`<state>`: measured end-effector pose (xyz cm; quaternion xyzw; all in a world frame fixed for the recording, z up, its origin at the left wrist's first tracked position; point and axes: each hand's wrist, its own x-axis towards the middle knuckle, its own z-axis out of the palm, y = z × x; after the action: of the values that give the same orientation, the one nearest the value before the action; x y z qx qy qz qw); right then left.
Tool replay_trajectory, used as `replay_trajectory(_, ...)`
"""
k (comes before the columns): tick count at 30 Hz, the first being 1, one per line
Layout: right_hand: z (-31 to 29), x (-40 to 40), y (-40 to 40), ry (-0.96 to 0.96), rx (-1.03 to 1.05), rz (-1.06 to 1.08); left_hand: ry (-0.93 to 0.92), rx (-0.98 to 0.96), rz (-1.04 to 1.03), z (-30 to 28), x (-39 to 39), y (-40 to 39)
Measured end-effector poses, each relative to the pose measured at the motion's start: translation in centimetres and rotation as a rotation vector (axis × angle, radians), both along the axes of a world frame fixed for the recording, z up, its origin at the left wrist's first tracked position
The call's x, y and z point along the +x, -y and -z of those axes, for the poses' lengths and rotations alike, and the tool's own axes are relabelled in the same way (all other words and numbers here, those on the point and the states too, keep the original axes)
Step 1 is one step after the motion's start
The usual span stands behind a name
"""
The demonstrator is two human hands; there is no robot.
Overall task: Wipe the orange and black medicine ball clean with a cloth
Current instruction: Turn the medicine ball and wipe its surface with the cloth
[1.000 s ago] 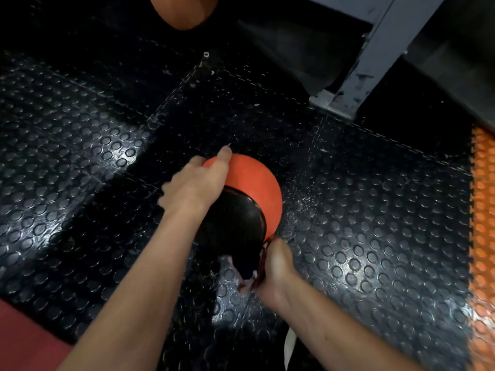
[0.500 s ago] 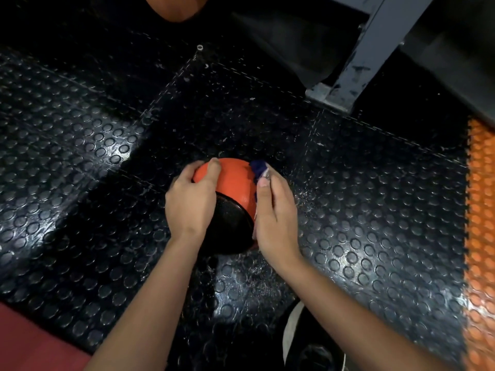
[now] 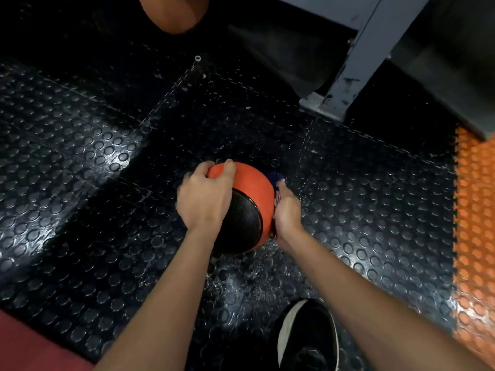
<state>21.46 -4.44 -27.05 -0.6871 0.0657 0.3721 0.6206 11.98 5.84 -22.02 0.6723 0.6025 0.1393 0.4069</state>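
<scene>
A black sneaker (image 3: 308, 333) stands nearest, below the medicine ball (image 3: 249, 194), which rests on studded black floor tiles (image 3: 80, 162). Left hand (image 3: 203, 199) fingers curl over the ball's top-left; right hand (image 3: 288, 210) fingers grip a dark blue cloth (image 3: 276, 179) against its right side. Beyond the ball stands a grey metal post (image 3: 356, 62).

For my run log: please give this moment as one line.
left hand holds ball | right hand presses cloth on ball side | ball on floor

A single head-worn wide-angle camera looks steeply down from above and close in at the studded black floor (image 3: 80, 162) directly ahead of the person.
</scene>
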Motion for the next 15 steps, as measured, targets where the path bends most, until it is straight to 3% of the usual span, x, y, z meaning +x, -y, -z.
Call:
replay_trajectory(2, -0.3, 1.0, 0.6, -0.154, -0.125, -0.066, -0.027, 0.029, 0.031, -0.2, 0.7, 0.4)
replay_trajectory(4, -0.3, 1.3, 0.4, -0.177, -0.180, -0.090, -0.057, 0.050, 0.037, -0.4, 1.1, 0.9)
replay_trajectory(7, 0.1, 1.0, 0.3, 0.032, -0.095, -0.039, -0.070, 0.028, 0.061, -0.5, 1.1, 0.6)
replay_trajectory(10, 0.5, 0.7, 0.8, 0.085, -0.014, -0.076, 0.120, -0.078, 0.039, -0.2, -1.4, -0.7)
replay_trajectory(15, 1.1, -0.1, 0.7, -0.118, -0.035, -0.126, 0.340, -0.355, -0.118, 1.2, -5.2, 0.7)
